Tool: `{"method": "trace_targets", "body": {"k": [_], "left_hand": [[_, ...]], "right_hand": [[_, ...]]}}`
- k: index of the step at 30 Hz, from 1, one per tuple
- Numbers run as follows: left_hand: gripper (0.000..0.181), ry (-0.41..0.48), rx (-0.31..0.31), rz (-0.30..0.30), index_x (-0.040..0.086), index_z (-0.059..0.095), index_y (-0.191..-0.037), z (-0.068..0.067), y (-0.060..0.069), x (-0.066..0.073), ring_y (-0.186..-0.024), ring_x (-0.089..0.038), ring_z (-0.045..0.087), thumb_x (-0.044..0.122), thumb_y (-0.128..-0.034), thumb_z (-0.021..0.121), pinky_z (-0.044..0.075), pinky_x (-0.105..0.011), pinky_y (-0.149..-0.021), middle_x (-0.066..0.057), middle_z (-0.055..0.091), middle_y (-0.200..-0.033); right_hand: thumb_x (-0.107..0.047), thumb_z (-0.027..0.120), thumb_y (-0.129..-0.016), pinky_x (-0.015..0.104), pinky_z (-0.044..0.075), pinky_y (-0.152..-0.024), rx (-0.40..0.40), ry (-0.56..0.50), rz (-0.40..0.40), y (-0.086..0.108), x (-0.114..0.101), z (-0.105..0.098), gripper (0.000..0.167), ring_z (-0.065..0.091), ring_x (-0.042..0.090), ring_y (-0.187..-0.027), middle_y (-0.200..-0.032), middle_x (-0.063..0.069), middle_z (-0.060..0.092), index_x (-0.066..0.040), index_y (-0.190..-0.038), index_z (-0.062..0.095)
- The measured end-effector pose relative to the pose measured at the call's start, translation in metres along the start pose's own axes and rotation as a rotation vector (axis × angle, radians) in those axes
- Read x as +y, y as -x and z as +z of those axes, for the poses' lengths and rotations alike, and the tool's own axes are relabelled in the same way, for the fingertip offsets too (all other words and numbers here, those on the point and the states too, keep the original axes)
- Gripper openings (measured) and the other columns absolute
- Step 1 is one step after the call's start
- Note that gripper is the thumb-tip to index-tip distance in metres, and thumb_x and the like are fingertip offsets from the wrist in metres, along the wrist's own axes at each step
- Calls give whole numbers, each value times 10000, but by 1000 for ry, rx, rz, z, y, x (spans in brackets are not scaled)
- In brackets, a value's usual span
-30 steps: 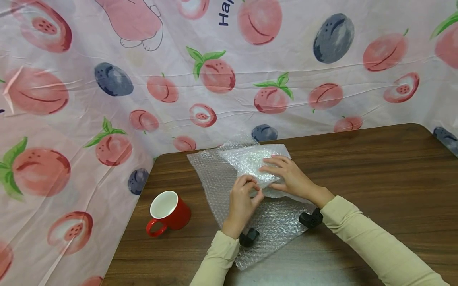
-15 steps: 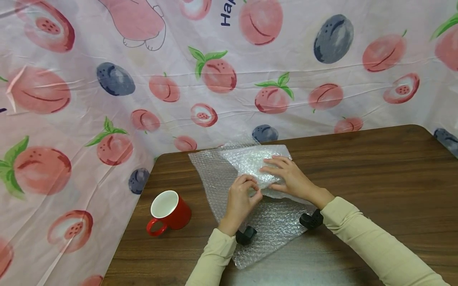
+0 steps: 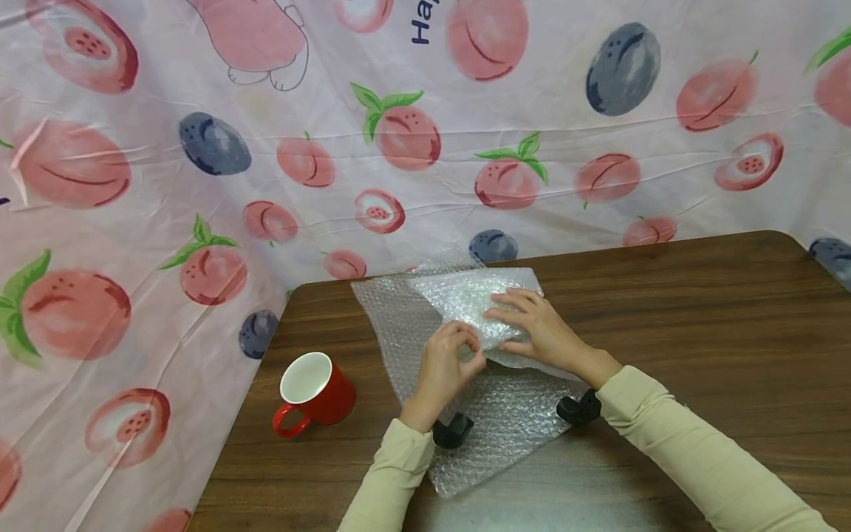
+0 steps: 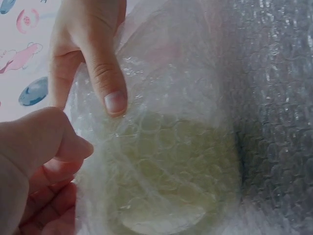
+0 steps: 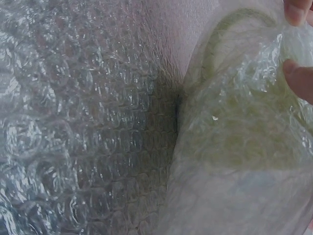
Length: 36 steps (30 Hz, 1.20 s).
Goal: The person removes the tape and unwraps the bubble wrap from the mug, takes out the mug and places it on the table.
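The left hand (image 3: 440,371) pinches the near edge of the bundle (image 3: 468,294), thumb and forefinger together. The right hand (image 3: 547,332) lies on it with fingers spread. Something pale green shows through the bundle's clear plastic. The bundle rests on a sheet (image 3: 508,425) of bubble wrap near the counter's (image 3: 705,340) far edge. Left of the sheet, apart from it, a red mug (image 3: 332,397) stands upright, white inside.

You've got clear plastic bubble wrap (image 3: 512,425), glossy and bumpy. Red mug (image 3: 330,399): smooth, glossy, ceramic-looking. Tabletop (image 3: 698,325): wood-grain, low sheen. Backdrop (image 3: 439,199): creased, matt, cloth-like. Your sleeves (image 3: 698,451): matt cloth.
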<state>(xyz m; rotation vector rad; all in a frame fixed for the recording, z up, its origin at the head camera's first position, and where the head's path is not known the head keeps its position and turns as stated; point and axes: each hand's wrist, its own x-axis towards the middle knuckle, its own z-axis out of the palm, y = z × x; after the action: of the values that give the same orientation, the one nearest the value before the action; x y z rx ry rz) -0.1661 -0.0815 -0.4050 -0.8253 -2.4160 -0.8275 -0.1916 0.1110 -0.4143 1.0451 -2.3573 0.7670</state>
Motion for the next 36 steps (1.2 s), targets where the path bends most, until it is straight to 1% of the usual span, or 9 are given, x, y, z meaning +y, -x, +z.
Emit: {"method": "trace_targets", "body": {"k": [4,9,12,15,17,20,24,27,36], "left_hand": [[109,2,-37,-6,69,588,-600,-3,-1,0,-780,-181,571,1,-647,659,479,-273,-701,-44,611,-822],[98,7,-43,-5,72,586,-599,-3,0,-2,-776,-178,576,8,-646,643,479,-271,-696,-42,614,-817],[97,13,-34,9,72,585,-594,-3,0,-4,-769,-176,582,9,-639,645,480,-266,-690,-38,618,-809],[105,19,-27,39,68,586,-583,-4,-2,-7,-753,-179,595,-9,-618,648,484,-262,-681,-41,627,-790],[109,24,-35,56,68,587,-576,-5,-3,-8,-749,-178,602,-16,-602,651,486,-258,-686,-41,634,-777],[112,47,-68,61,69,586,-577,-8,-5,-10,-744,-174,608,-19,-595,653,487,-254,-687,-43,639,-767],[121,86,-137,41,84,589,-593,-13,-7,-11,-755,-166,605,-16,-611,654,485,-255,-687,-39,641,-780],[125,106,-172,35,94,593,-599,-15,-9,-12,-767,-164,603,-15,-618,652,482,-261,-691,-34,641,-788],[118,131,-215,25,114,572,-613,-17,-11,-12,-798,-164,601,20,-643,637,480,-269,-733,-28,640,-819]], "right_hand": [[-198,776,-649,542,302,-913,9,3,-3,1,0,1,515,379,357,-1144,-1231,139,487,-112,-1125,597],[-202,772,-655,547,302,-910,2,6,-4,2,0,2,518,375,359,-1146,-1233,141,484,-108,-1133,594],[-210,770,-656,550,304,-907,2,9,-5,2,-1,3,520,375,361,-1145,-1233,141,483,-108,-1134,592],[-217,769,-652,545,306,-909,6,12,-9,2,-1,3,521,381,363,-1139,-1231,141,486,-109,-1131,594],[-217,768,-651,540,305,-913,9,10,-12,2,-1,3,521,385,362,-1135,-1230,140,488,-112,-1131,594],[-208,770,-649,537,302,-917,11,7,-16,2,-1,3,524,386,362,-1134,-1229,139,489,-112,-1132,593],[-190,775,-645,539,302,-917,11,6,-19,2,-1,3,526,383,364,-1137,-1228,137,488,-113,-1131,592],[-185,776,-643,538,300,-918,11,6,-18,2,-1,2,525,382,364,-1139,-1228,137,488,-115,-1130,592],[-174,779,-645,534,305,-917,14,2,-20,2,1,1,523,381,356,-1141,-1229,135,488,-114,-1131,595]]}}
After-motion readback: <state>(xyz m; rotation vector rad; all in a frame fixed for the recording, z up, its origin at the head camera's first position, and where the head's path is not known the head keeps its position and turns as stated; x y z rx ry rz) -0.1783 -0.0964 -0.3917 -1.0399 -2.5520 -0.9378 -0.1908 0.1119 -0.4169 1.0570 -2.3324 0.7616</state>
